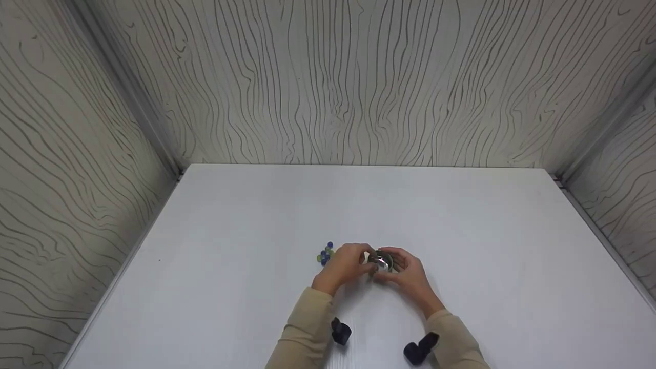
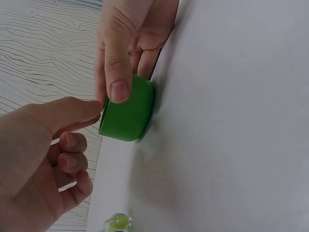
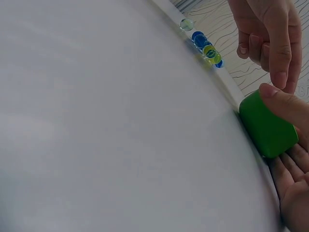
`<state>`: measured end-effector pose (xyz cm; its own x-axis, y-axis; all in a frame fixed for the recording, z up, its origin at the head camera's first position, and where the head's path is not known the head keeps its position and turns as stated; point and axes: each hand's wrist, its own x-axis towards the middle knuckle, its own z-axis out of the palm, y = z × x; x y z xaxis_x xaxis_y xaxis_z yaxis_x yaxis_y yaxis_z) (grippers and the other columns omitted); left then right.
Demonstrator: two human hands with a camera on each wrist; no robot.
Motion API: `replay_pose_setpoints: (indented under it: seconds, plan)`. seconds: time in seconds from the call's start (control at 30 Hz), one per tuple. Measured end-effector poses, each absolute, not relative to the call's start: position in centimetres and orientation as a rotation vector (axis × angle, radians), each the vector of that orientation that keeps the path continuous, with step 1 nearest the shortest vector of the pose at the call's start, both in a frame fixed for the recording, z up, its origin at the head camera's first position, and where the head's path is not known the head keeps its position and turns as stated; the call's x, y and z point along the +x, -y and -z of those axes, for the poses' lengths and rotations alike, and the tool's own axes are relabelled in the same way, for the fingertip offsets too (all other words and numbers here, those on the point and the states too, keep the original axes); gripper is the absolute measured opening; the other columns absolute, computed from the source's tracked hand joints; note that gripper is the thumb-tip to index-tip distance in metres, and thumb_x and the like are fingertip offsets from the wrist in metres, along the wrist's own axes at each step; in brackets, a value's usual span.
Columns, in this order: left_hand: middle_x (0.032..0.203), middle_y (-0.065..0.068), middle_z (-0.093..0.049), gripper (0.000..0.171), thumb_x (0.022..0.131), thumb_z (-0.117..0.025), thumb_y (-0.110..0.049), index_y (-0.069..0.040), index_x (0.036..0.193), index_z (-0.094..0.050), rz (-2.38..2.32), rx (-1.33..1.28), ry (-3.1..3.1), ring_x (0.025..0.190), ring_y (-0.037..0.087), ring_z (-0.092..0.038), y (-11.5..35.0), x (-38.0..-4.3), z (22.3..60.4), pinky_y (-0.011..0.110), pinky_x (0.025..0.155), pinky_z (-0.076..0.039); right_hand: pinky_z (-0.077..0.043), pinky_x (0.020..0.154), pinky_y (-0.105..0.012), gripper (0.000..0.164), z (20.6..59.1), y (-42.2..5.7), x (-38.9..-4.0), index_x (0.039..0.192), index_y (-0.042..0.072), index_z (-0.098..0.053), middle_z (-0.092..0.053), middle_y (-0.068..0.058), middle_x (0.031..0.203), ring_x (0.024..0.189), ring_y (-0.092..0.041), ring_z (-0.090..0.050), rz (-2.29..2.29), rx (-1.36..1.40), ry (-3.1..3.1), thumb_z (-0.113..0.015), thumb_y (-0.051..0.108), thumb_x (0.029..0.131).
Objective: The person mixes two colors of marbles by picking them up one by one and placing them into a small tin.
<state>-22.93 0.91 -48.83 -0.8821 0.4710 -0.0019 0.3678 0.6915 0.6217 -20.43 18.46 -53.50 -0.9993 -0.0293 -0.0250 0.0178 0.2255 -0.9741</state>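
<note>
My right hand [image 1: 410, 271] holds a small bowl [image 1: 382, 262], thumb on the near side and fingers round the far side. Its inside is shiny silver; in the wrist views the outside of the bowl [image 2: 126, 116] is smooth green. From the left, my left hand [image 1: 347, 265] reaches to the rim, thumb and index fingertips close together there. The other fingers of the left hand [image 2: 43, 159] are curled in. I cannot tell whether those fingertips pinch anything. Just left of that hand lies a cluster of glass marbles [image 1: 325, 255], blue, yellow-green and clear in the right wrist view.
Both hands work over a white tabletop [image 1: 230, 297]. Wood-grain panels [image 1: 318, 82] stand behind it and at both sides. Black wrist-camera mounts [image 1: 341, 332] stick out from the beige sleeves [image 1: 302, 328].
</note>
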Motion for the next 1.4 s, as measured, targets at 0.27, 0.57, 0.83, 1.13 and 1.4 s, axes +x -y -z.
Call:
replay_pose_setpoints:
  seconds: [0.27,0.57,0.83,1.13,1.4]
  plan:
    - [0.07,-0.006,-0.043,0.02,0.088,-0.068,-0.014,-0.009,0.107,-0.07,-0.985,0.714,-2.729,0.063,0.004,-0.036,-0.5,-22.9,48.5,0.018,0.058,-0.03,-0.041,0.111,-0.037,0.059,53.8,-18.5,-20.5,0.123,0.005,-0.061,-0.064,-0.013,0.13,0.13,-0.029,-0.054,1.916,0.011,-2.454,-0.084,0.007,0.069]
    - [0.069,-0.006,-0.042,0.019,0.089,-0.067,-0.014,-0.008,0.106,-0.07,-0.997,0.686,-2.727,0.063,0.004,-0.036,0.2,-23.1,48.1,0.017,0.059,-0.03,-0.041,0.11,-0.038,0.059,53.7,-18.4,-20.4,0.124,0.004,-0.06,-0.063,-0.015,0.13,0.13,-0.03,-0.054,1.916,0.003,-2.463,-0.083,0.006,0.07]
    - [0.068,-0.007,-0.044,0.02,0.089,-0.067,-0.017,-0.01,0.108,-0.07,-0.969,0.677,-2.768,0.061,0.004,-0.036,0.9,-23.0,48.0,0.016,0.056,-0.029,-0.041,0.11,-0.037,0.059,53.7,-18.5,-20.4,0.125,0.005,-0.059,-0.062,-0.015,0.132,0.131,-0.03,-0.053,1.889,0.017,-2.479,-0.083,0.01,0.071]
    - [0.07,-0.006,-0.045,0.02,0.09,-0.066,-0.018,-0.011,0.109,-0.07,-0.981,0.622,-2.795,0.063,0.005,-0.039,2.0,-23.0,47.6,0.017,0.058,-0.032,-0.039,0.111,-0.038,0.06,53.8,-18.5,-20.5,0.125,0.007,-0.06,-0.062,-0.012,0.132,0.132,-0.028,-0.053,1.874,0.018,-2.479,-0.084,0.011,0.07]
    - [0.072,-0.004,-0.047,0.021,0.091,-0.066,-0.02,-0.012,0.11,-0.07,-0.992,0.559,-2.779,0.066,0.006,-0.041,2.6,-22.9,47.5,0.018,0.06,-0.035,-0.039,0.112,-0.039,0.059,53.9,-18.5,-20.5,0.125,0.007,-0.06,-0.062,-0.013,0.132,0.132,-0.029,-0.052,1.868,0.02,-2.476,-0.084,0.012,0.071]
